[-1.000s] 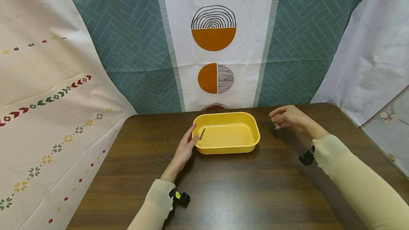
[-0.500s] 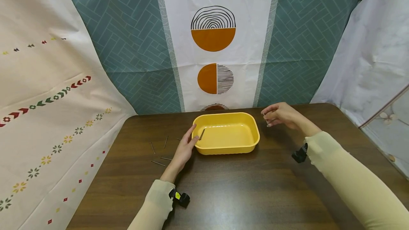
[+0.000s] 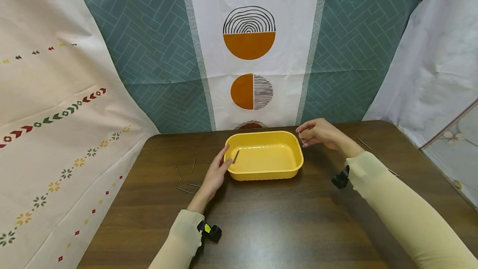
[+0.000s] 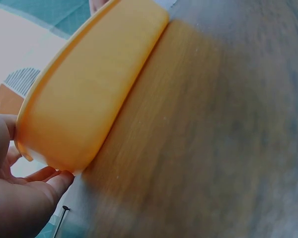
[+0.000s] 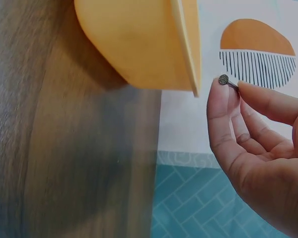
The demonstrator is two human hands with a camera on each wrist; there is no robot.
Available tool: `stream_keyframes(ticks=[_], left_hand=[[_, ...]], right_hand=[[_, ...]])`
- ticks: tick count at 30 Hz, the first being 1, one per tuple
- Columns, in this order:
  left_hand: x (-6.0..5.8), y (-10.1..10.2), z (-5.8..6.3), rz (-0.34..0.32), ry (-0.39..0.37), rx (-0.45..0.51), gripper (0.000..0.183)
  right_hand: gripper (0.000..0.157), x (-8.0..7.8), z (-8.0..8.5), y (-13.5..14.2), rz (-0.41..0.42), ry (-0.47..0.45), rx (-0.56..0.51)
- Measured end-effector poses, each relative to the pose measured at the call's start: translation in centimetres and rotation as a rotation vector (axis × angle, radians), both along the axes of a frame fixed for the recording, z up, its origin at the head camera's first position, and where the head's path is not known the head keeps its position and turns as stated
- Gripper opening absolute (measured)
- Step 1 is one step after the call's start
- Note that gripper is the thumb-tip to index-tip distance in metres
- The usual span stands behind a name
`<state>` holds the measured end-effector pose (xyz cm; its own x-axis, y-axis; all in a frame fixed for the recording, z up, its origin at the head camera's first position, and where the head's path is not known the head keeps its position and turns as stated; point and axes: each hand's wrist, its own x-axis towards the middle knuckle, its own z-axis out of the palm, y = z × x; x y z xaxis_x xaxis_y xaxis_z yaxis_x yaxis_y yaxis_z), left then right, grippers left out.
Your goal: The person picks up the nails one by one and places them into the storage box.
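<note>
A shallow yellow plastic tray [image 3: 269, 159] stands on the dark wooden table. My left hand [image 3: 213, 174] grips its left end, with the thumb over the rim and fingers along the outer wall. One nail [image 3: 236, 156] leans inside the tray near that thumb. Above the table, just off the tray's right end, my right hand [image 3: 322, 133] pinches another nail [image 5: 224, 80] between thumb and fingertips. Its round, crosshatched head shows clearly in the right wrist view; the shank is seen almost end-on there.
Several loose nails [image 3: 185, 190] lie on the table [image 3: 261, 219] left of the tray, one partly hidden by my left hand. To the right lie a nail [image 3: 364, 143] and another nail [image 3: 393, 172] beside my sleeve. A patterned cloth [image 3: 336, 53] hangs behind the table's back edge.
My right hand has moved left with the pinched nail, from well right of the tray to beside its right rim. Nails on the right have come into sight. My left hand and the tray stay put.
</note>
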<state>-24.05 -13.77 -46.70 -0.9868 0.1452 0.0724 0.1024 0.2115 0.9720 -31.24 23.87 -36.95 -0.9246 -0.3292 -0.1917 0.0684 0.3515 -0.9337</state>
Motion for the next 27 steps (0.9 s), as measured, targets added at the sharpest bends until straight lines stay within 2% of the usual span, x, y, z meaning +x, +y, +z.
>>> stream_keyframes(ticks=[14, 22, 27], left_hand=[[0.1, 0.1, 0.1, 0.007, -0.010, -0.001, 0.057], [0.2, 0.2, 0.4, 0.011, -0.012, 0.021, 0.057], [0.1, 0.1, 0.1, 0.007, -0.004, 0.011, 0.057]], right_hand=[[0.039, -0.4, 0.1, -2.3, -0.017, -0.017, -0.068], [0.040, -0.9, 0.0, -3.6, -0.014, -0.030, -0.079], [0.042, -1.0, -0.2, -4.2, -0.017, -0.039, -0.081]])
